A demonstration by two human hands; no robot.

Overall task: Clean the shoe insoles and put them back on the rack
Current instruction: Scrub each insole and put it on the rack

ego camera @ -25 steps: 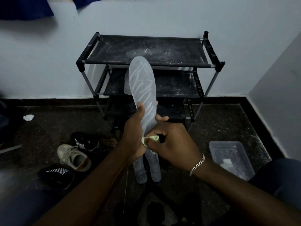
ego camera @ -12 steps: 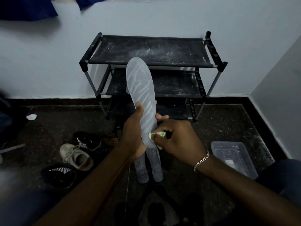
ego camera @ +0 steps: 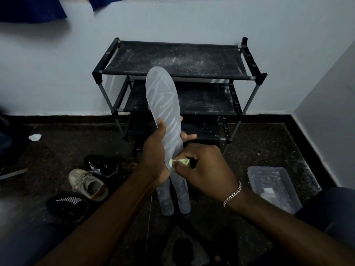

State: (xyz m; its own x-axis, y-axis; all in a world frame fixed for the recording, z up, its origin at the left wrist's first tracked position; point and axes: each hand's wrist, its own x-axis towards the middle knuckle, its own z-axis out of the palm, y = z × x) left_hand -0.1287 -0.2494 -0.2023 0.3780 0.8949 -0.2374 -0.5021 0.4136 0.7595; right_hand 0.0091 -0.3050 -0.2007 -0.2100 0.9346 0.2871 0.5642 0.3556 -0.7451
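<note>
Insole (ego camera: pixel 163 104) has tipped slightly left in the gripping left hand (ego camera: pixel 153 150); right hand (ego camera: pixel 205 169) pinches a half-hidden cloth (ego camera: pixel 183 160) against it.

Lower left of the frame: I am seeing three shoes lying on the dark speckled floor (ego camera: pixel 57 143). A beige lace-up sneaker (ego camera: pixel 87 184) is sitting between two black shoes with white stripes, the upper black shoe (ego camera: pixel 101 166) just beside it and the lower black shoe (ego camera: pixel 67 206) near it. Left edge, mid-height: a crumpled white scrap (ego camera: pixel 35 137) is lying well apart from them. Lower right: a clear plastic container (ego camera: pixel 269 175) is resting on the floor, holding something white I cannot identify. Upper left: blue fabric (ego camera: pixel 28 8) is hanging against the pale wall (ego camera: pixel 192 20).
</note>
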